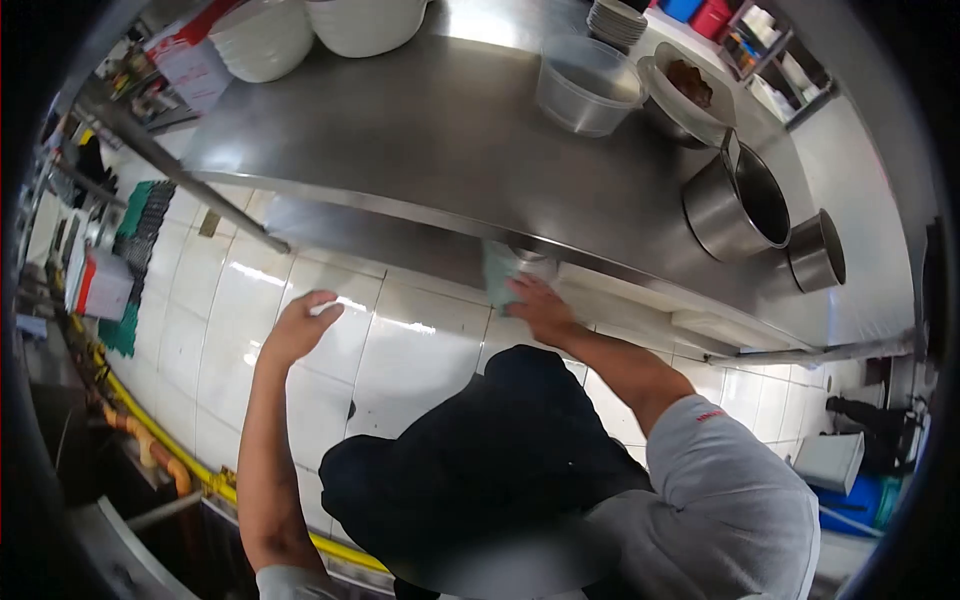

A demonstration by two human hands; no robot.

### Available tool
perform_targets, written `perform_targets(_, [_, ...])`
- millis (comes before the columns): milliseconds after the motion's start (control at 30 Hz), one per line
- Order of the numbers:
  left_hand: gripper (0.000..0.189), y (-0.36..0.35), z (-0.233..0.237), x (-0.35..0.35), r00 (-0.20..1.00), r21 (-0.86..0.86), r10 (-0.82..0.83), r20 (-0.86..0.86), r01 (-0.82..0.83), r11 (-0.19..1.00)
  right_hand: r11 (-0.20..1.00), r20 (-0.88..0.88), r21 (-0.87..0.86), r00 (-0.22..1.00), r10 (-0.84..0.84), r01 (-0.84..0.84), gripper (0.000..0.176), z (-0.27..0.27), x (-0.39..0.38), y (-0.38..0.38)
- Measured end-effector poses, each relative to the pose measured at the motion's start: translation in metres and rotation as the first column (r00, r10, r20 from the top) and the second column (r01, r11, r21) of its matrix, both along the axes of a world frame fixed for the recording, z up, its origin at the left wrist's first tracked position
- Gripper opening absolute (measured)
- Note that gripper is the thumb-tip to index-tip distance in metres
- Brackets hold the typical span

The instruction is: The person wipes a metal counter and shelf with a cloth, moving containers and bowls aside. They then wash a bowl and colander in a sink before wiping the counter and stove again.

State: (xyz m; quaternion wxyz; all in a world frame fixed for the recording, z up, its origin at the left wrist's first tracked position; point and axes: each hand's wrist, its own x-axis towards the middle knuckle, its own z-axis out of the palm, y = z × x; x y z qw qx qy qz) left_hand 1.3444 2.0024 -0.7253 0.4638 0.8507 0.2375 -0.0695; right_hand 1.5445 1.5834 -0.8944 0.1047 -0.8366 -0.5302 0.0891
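Note:
A pale green cloth (498, 278) hangs at the front edge of the steel table (400, 130), near the middle of the view. My right hand (540, 308) is on the cloth, its fingers bent against it. Just behind the cloth, under the table edge, a shiny round metal item (535, 264) shows in part. Off to the left, my left hand (308, 325) is held over the tiled floor, with thumb and fingers apart and nothing between them.
White bowls (262, 42) stand at the table's back left. A clear plastic tub (590, 88), a food container (690, 85) and metal pots (735, 205) stand on the right. A lower shelf (370, 238) runs beneath. A yellow hose (150, 425) lies at left.

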Motion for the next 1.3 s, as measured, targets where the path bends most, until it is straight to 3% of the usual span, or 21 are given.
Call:
perform_targets(100, [0.020, -0.040, 0.050, 0.016, 0.988, -0.020, -0.068, 0.139, 0.071, 0.997, 0.996, -0.001, 0.002, 0.996, -0.090, 0.090, 0.026, 0.005, 0.002, -0.074])
perform_targets(167, [0.015, -0.111, 0.098, 0.049, 0.891, 0.348, -0.135, 0.432, -0.027, 0.937, 0.946, -0.014, 0.014, 0.946, -0.323, 0.323, 0.031, -0.022, -0.010, -0.176])
perform_targets(233, [0.022, -0.155, 0.135, 0.075, 0.779, 0.606, -0.324, 0.537, -0.090, 0.790, 0.909, 0.108, -0.237, 0.939, -0.326, 0.342, 0.035, 0.015, -0.021, -0.224])
perform_targets(333, [0.040, -0.189, 0.145, 0.107, 0.817, 0.756, -0.381, 0.433, -0.099, 0.647, 0.847, 0.098, -0.307, 0.899, -0.426, 0.434, 0.037, 0.020, -0.022, -0.290])
perform_targets(400, [0.042, -0.191, 0.130, 0.118, 0.856, 0.734, -0.371, 0.360, -0.014, 0.679, 0.801, 0.159, -0.404, 0.897, -0.413, 0.441, 0.040, 0.016, -0.020, -0.329])
perform_targets(600, [0.039, -0.184, 0.124, 0.113, 0.845, 0.729, -0.407, 0.346, 0.031, 0.684, 0.757, 0.277, -0.201, 0.777, -0.566, 0.622, 0.045, -0.020, -0.043, -0.386])
perform_targets(667, [0.039, -0.185, 0.127, 0.112, 0.860, 0.741, -0.391, 0.328, 0.023, 0.672, 0.612, 0.102, -0.106, 0.621, -0.777, 0.784, 0.043, -0.042, -0.038, -0.415])
perform_targets(700, [0.039, -0.184, 0.129, 0.108, 0.866, 0.753, -0.395, 0.305, 0.035, 0.657, 0.533, 0.021, -0.244, 0.554, -0.833, 0.810, 0.046, -0.029, -0.041, -0.424])
perform_targets(733, [0.039, -0.184, 0.128, 0.107, 0.869, 0.759, -0.388, 0.306, 0.022, 0.650, 0.456, -0.023, -0.371, 0.483, -0.875, 0.809, 0.049, -0.005, -0.031, -0.439])
perform_targets(800, [0.039, -0.179, 0.120, 0.114, 0.850, 0.781, -0.424, 0.312, 0.025, 0.625, 0.411, 0.195, -0.563, 0.598, -0.778, 0.717, 0.050, -0.020, -0.024, -0.498])
perform_targets(833, [0.039, -0.170, 0.111, 0.114, 0.838, 0.797, -0.450, 0.308, 0.031, 0.603, 0.365, 0.147, -0.733, 0.657, -0.739, 0.574, 0.040, 0.017, -0.020, -0.506])
perform_targets(867, [0.039, -0.158, 0.103, 0.112, 0.834, 0.819, -0.461, 0.305, 0.018, 0.573, 0.452, 0.127, -0.695, 0.715, -0.687, 0.558, 0.026, 0.041, -0.029, -0.519])
perform_targets(900, [0.037, -0.156, 0.093, 0.112, 0.826, 0.801, -0.445, 0.345, -0.013, 0.599, 0.370, -0.027, -0.870, 0.717, -0.696, 0.326, 0.024, 0.031, -0.020, -0.547])
perform_targets(933, [0.035, -0.161, 0.094, 0.111, 0.826, 0.787, -0.412, 0.384, -0.060, 0.614, 0.567, -0.244, -0.816, 0.956, -0.161, -0.112, 0.026, -0.087, -0.005, -0.656])
perform_targets(1000, [0.034, -0.179, 0.109, 0.106, 0.840, 0.774, -0.369, 0.397, -0.090, 0.627, 0.542, -0.203, -0.840, 0.906, -0.370, 0.033, 0.035, -0.024, -0.022, -0.629])
perform_targets(1033, [0.035, -0.183, 0.114, 0.106, 0.857, 0.759, -0.325, 0.399, -0.110, 0.641, 0.466, -0.231, -0.866, 0.971, -0.054, -0.180, 0.028, -0.036, -0.019, -0.638])
perform_targets(1067, [0.035, -0.185, 0.114, 0.108, 0.868, 0.739, -0.295, 0.399, -0.114, 0.664, 0.476, -0.161, -0.880, 0.941, -0.298, 0.000, 0.029, -0.010, -0.027, -0.621])
perform_targets(1133, [0.038, -0.185, 0.103, 0.108, 0.856, 0.713, -0.264, 0.445, -0.160, 0.682, 0.432, -0.039, -0.805, 0.690, -0.723, 0.407, 0.045, 0.047, -0.041, -0.585])
perform_targets(1167, [0.040, -0.192, 0.104, 0.105, 0.863, 0.720, -0.227, 0.451, -0.202, 0.664, 0.523, -0.129, -0.840, 0.884, -0.450, 0.143, 0.047, 0.016, -0.031, -0.598])
perform_targets(1233, [0.043, -0.209, 0.105, 0.095, 0.861, 0.672, -0.071, 0.504, -0.339, 0.658, 0.482, -0.187, -0.876, 0.906, -0.380, 0.021, 0.051, -0.005, -0.012, -0.585])
perform_targets(1300, [0.047, -0.227, 0.100, 0.080, 0.819, 0.531, 0.103, 0.565, -0.456, 0.714, 0.446, -0.164, -0.876, 0.755, -0.634, 0.185, 0.058, 0.003, -0.009, -0.538])
